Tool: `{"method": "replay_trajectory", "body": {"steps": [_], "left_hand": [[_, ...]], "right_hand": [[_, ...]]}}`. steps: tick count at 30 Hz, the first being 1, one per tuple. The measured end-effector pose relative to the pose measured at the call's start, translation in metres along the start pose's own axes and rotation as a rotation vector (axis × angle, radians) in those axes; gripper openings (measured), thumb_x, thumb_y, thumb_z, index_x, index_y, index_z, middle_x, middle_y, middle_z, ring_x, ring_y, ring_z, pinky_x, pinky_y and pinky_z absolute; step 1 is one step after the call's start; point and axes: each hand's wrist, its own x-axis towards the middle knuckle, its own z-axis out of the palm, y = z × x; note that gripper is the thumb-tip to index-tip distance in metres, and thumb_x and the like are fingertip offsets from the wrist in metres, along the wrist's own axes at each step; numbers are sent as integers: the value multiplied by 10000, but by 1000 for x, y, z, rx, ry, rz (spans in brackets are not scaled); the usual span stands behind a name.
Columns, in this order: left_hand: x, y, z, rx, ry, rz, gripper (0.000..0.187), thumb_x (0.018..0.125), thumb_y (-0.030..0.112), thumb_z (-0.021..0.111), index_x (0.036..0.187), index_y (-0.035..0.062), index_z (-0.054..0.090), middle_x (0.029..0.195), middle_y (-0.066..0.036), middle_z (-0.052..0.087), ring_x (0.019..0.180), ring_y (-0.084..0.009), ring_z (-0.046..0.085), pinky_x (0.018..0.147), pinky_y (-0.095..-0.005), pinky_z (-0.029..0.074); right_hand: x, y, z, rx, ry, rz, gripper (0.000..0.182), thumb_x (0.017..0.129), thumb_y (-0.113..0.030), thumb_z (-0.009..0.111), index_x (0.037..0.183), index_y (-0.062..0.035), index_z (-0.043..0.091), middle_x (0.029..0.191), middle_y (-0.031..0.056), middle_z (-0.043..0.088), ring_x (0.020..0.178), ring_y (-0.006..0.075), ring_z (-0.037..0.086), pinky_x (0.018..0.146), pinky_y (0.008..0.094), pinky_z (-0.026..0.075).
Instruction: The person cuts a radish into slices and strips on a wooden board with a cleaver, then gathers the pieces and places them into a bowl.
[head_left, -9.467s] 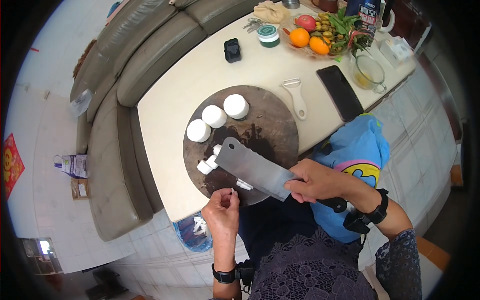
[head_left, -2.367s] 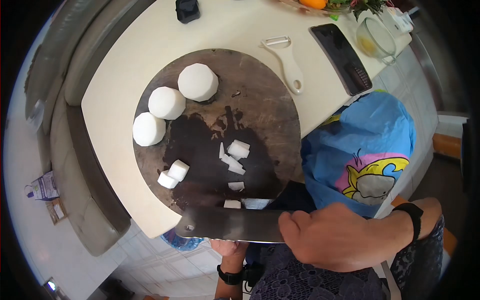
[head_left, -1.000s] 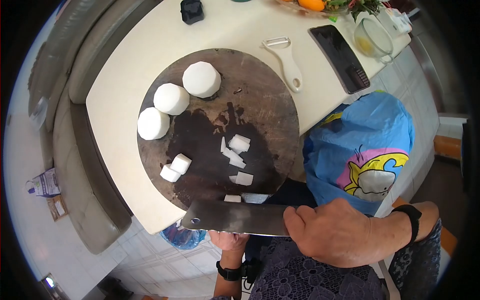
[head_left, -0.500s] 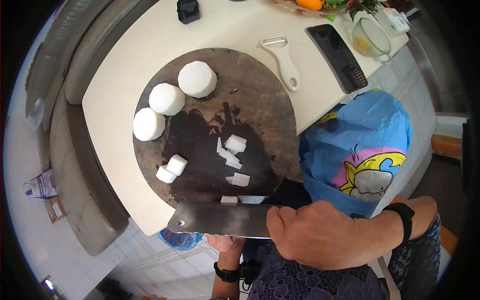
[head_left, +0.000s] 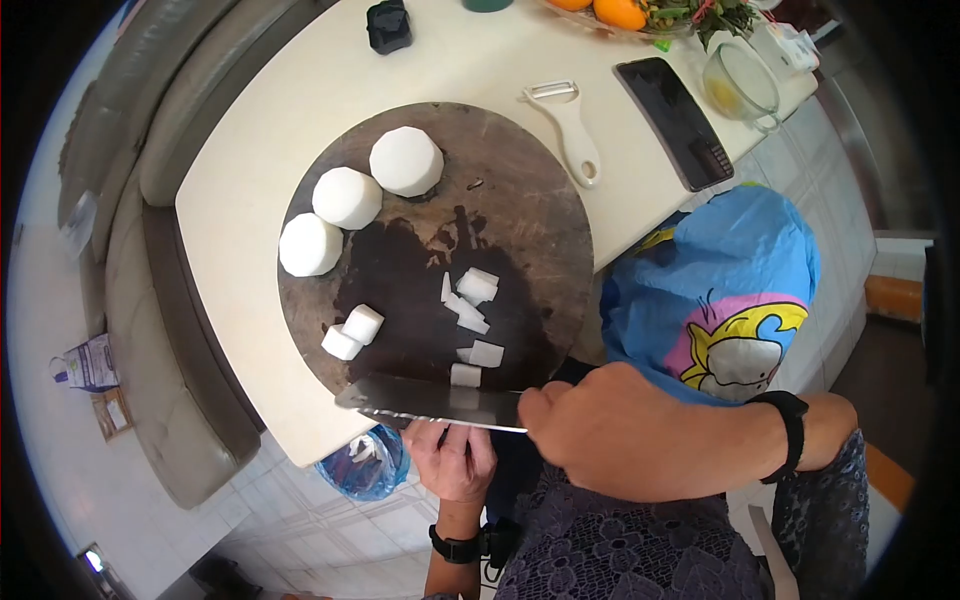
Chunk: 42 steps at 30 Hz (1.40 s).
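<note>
My right hand (head_left: 630, 430) grips the handle end of a broad cleaver (head_left: 430, 400), its blade lying crosswise over the near edge of a round wooden chopping board (head_left: 530, 180). Behind the blade is my left hand (head_left: 455, 462), fingers bent and close together; their tips and anything they hold are hidden. A small white radish piece (head_left: 466, 374) touches the blade's far side. Several thin radish slices (head_left: 478, 286) lie mid-board, and two small radish chunks (head_left: 362, 325) sit at the left. Three thick peeled radish rounds (head_left: 406, 162) stand along the upper left edge.
A peeler (head_left: 568, 130) and a phone (head_left: 675, 123) lie beyond the board, near a glass cup (head_left: 740, 80) and a fruit plate (head_left: 580, 18). A blue cartoon-print cloth (head_left: 715, 290) is at the right. Below the table's edge hangs a blue plastic bag (head_left: 365, 465).
The cleaver has moved away from my body and tilted over the board edge. More of my left hand shows below it. The small radish piece by the blade has shifted farther onto the board.
</note>
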Motion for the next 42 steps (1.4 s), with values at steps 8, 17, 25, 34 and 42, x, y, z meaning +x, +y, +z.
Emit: {"method": "replay_trajectory", "body": {"steps": [8, 17, 25, 34, 42], "left_hand": [[-2, 1, 0, 1, 21, -16, 150, 741, 30, 712, 887, 19, 680, 987, -136, 648, 884, -319, 604, 800, -404, 481], [-18, -5, 1, 31, -12, -54, 174, 758, 156, 746, 886, 48, 703, 988, -151, 687, 876, -346, 650, 793, -414, 525], [-22, -8, 2, 76, 28, -43, 276, 744, 271, 732, 875, 29, 707, 909, -130, 699, 822, -373, 637, 756, -432, 504], [-11, -4, 1, -19, 29, -54, 195, 755, 79, 726, 937, 33, 674, 1014, -138, 649, 911, -366, 623, 826, -447, 493], [0, 3, 3, -17, 42, -14, 222, 700, -70, 716, 882, 36, 646, 961, -97, 602, 876, -300, 586, 830, -439, 478]], "right_hand": [[-24, -9, -7, -80, -68, 64, 182, 665, -40, 619, 779, 83, 548, 591, 146, 555, 488, 250, 608, 401, 332, 470], [-34, -15, -4, -155, -60, 59, 157, 680, -46, 602, 752, 80, 544, 581, 139, 556, 485, 218, 604, 371, 314, 454], [-25, -17, -5, -135, -75, 43, 203, 682, -50, 604, 788, 120, 570, 604, 166, 575, 510, 232, 618, 386, 314, 466], [0, -7, 5, -1, -47, -8, 184, 678, -46, 622, 781, 93, 560, 635, 167, 569, 542, 273, 619, 426, 347, 456], [1, -1, 6, 16, -20, 30, 122, 675, -52, 648, 730, 44, 596, 679, 169, 611, 627, 285, 664, 507, 347, 510]]}}
